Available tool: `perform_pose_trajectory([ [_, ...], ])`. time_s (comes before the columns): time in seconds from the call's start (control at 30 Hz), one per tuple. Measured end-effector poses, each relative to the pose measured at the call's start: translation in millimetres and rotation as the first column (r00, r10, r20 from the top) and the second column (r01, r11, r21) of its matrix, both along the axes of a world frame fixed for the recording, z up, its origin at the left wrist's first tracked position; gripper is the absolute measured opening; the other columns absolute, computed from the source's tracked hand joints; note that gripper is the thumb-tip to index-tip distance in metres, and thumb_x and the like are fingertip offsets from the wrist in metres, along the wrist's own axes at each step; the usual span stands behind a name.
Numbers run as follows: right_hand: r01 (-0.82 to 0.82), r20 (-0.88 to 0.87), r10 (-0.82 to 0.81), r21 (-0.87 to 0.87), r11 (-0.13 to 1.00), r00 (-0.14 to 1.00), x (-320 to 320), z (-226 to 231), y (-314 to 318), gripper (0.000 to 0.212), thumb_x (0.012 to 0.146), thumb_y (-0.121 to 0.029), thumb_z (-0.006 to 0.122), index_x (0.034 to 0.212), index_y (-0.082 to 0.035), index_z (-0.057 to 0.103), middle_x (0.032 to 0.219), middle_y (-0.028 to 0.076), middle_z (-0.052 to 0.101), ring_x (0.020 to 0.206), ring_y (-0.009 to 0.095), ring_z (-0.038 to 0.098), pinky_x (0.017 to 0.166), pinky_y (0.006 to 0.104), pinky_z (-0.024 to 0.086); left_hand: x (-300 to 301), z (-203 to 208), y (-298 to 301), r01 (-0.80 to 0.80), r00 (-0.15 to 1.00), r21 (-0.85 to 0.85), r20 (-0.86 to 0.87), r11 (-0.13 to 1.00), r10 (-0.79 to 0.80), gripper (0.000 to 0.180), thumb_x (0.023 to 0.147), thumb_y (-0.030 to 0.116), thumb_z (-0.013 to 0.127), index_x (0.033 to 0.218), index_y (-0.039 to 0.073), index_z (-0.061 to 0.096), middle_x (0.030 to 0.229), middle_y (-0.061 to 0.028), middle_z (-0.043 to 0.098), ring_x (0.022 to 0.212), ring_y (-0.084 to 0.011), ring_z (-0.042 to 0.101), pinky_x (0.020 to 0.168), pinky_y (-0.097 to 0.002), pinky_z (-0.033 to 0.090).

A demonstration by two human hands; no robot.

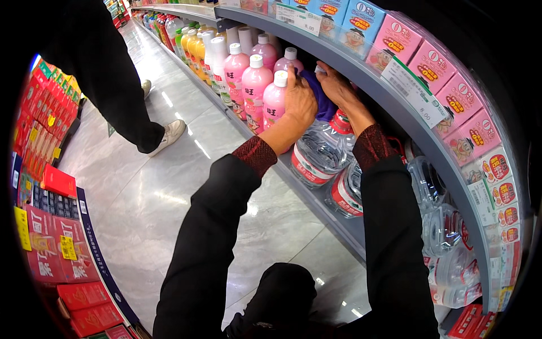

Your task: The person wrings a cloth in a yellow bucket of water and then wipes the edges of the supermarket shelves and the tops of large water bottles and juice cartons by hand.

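Note:
My left hand (301,103) is closed round the side of the front pink drink bottle (273,106), its fingers up near the white cap. Between my hands hangs a bunched purple cloth (322,100), and my right hand (340,89) is closed on its edge, the fingertips beside a small white thing that looks like a cap. More pink bottles (256,85) stand upright to the left and behind. Just below the cloth is a large clear water jug (320,148) with a red cap. The far sides of both grips are hidden.
Over my hands runs a grey shelf edge (361,52) bearing pink and blue drink cartons (426,65). More water jugs (443,226) fill the lower shelf to the right. Red boxes (59,237) are stacked at left. Another person's leg (121,85) stands in the aisle.

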State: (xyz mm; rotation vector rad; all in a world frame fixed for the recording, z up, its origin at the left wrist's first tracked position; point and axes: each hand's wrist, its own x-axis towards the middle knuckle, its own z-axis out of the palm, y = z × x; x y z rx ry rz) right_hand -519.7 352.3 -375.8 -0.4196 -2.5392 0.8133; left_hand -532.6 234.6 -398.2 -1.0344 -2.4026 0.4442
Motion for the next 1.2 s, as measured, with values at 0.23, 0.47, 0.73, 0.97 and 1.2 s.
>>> perform_pose_trajectory([
  [0.23, -0.002, 0.061, -0.006, 0.129, 0.992, 0.998, -5.8, -9.1, 7.3, 0.047, 0.086, -0.012, 0.044, 0.133, -0.012, 0.051, 0.136, 0.017, 0.048, 0.127, 0.029, 0.043, 0.106, 0.0331, 0.031, -15.4, -26.6, -60.9, 0.696, 0.711, 0.243, -0.105, 0.676, -0.695, 0.031, 0.074, 0.014, 0.053, 0.095, -0.006, 0.062, 0.116, -0.0266, 0.056, 0.115, -0.0338, 0.051, 0.106, -0.0418, 0.033],
  [0.47, 0.075, 0.071, -0.091, 0.207, 0.976, 0.993, -11.0, -12.3, 14.0, 0.045, 0.089, -0.013, 0.041, 0.134, -0.013, 0.05, 0.135, 0.015, 0.049, 0.127, 0.027, 0.044, 0.106, 0.033, 0.03, -27.1, -0.4, -91.5, 0.305, 0.482, 0.941, -0.022, 0.145, -0.876, 0.045, 0.073, -0.004, 0.063, 0.117, 0.001, 0.054, 0.116, -0.0198, 0.058, 0.111, -0.0348, 0.055, 0.096, -0.0384, 0.043],
  [0.73, 0.017, 0.073, -0.028, 0.145, 0.989, 0.997, -11.8, -7.8, 11.9, 0.042, 0.09, -0.011, 0.041, 0.131, -0.007, 0.051, 0.133, 0.015, 0.05, 0.126, 0.027, 0.044, 0.107, 0.0329, 0.03, -68.4, 22.4, -137.6, -0.431, 0.673, 0.722, -0.142, -0.541, -0.726, 0.03, 0.086, 0.004, 0.043, 0.108, -0.003, 0.062, 0.084, -0.0035, 0.063, 0.071, -0.0073, 0.058, 0.064, -0.0219, 0.049],
  [0.97, -0.024, 0.052, 0.016, 0.16, 0.987, 0.999, -6.0, -2.7, 5.1, 0.043, 0.088, -0.014, 0.044, 0.13, -0.007, 0.05, 0.133, 0.016, 0.05, 0.125, 0.029, 0.045, 0.106, 0.0348, 0.031, -54.2, 9.4, -100.4, -0.28, 0.622, 0.954, 0.095, -0.108, -0.777, 0.047, 0.081, 0.002, 0.042, 0.127, -0.001, 0.051, 0.109, -0.0124, 0.061, 0.097, -0.0178, 0.058, 0.086, -0.0281, 0.045],
  [1.2, 0.014, 0.056, -0.022, 0.143, 0.99, 0.998, 1.1, 4.0, -0.5, 0.045, 0.086, -0.016, 0.047, 0.129, -0.005, 0.051, 0.132, 0.018, 0.051, 0.124, 0.03, 0.046, 0.105, 0.0351, 0.033, 3.0, -52.8, -59.9, 0.159, 0.852, 0.971, -0.044, 0.176, -0.522, 0.053, 0.08, -0.004, 0.048, 0.132, -0.005, 0.039, 0.141, -0.0236, 0.035, 0.131, -0.0374, 0.034, 0.109, -0.0411, 0.026],
])
